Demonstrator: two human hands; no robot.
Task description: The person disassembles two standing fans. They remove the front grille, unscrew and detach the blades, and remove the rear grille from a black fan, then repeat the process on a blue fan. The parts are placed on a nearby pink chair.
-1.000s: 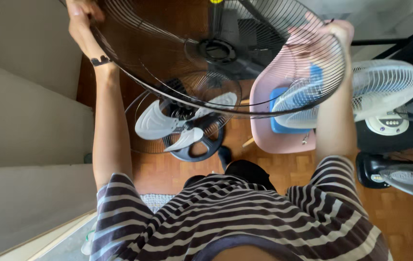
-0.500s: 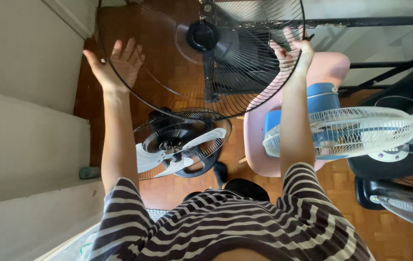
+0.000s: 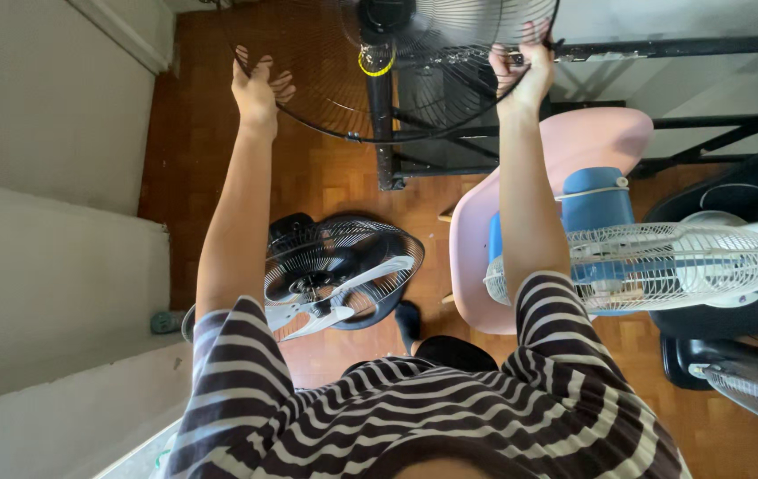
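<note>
I hold a large black wire fan guard [image 3: 326,80] out in front of me at arm's length. My left hand [image 3: 259,89] is on its left rim with the fingers hooked over the wires. My right hand [image 3: 521,66] grips the right rim. The guard's round black hub [image 3: 385,13] lies at the top edge of the view. It sits over a black upright pole with a yellow band [image 3: 377,64]. The top of the guard is cut off by the frame.
On the wooden floor below my arms stands a black fan with white blades [image 3: 335,270]. A pink chair [image 3: 574,142] carries a blue object [image 3: 593,200]; a white fan [image 3: 654,262] is in front of it. Another fan [image 3: 751,381] is at the lower right, a white wall [image 3: 51,222] on the left.
Both hands carried the guard further away from me and upright, toward the black pole. My left hand went from an open palm on the rim to a hold on the wires.
</note>
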